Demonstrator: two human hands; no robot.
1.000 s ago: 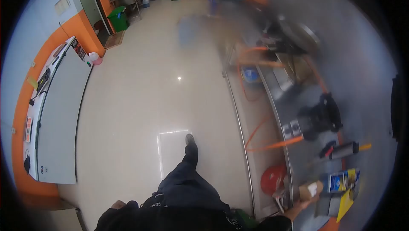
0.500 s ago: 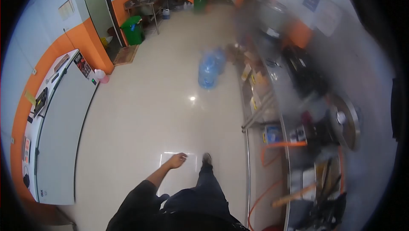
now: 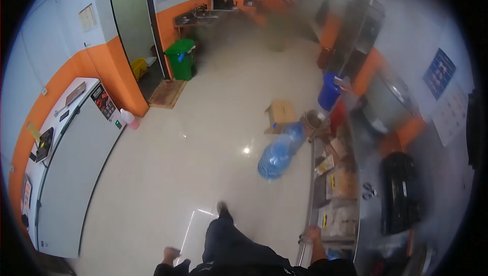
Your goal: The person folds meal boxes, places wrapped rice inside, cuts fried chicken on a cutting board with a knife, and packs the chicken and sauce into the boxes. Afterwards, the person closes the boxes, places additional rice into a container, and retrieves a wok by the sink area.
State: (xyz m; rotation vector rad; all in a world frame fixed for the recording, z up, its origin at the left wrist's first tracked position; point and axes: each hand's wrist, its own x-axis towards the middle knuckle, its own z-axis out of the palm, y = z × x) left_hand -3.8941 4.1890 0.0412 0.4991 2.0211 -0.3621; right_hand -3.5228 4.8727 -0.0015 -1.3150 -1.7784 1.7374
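Observation:
My left hand [image 3: 172, 254] hangs low over the tiled floor beside my leg, with loosely bent fingers and nothing visible in them. My right hand [image 3: 313, 234] is lower right, in front of the steel table's lower shelf, near the end of a metal rail [image 3: 302, 249]. Whether it touches the rail I cannot tell; its fingers are blurred and partly hidden. Ahead on the floor lie clear blue water jugs [image 3: 274, 160]. Behind them stands an open cardboard box [image 3: 282, 113], with a metal pot [image 3: 314, 119] beside it.
On the left is a long white chest freezer [image 3: 76, 174] with small items on top. A green bin [image 3: 181, 60] stands by a doorway with a mat [image 3: 168, 94]. Along the right runs a steel table holding scissors [image 3: 369, 191] and a black case-like object [image 3: 400, 194]. A blue bucket [image 3: 329, 92] is farther back.
I have walked forward; the jugs, box and green bin appear nearer. My left hand has swung back and down. My right hand has come into view at the lower right.

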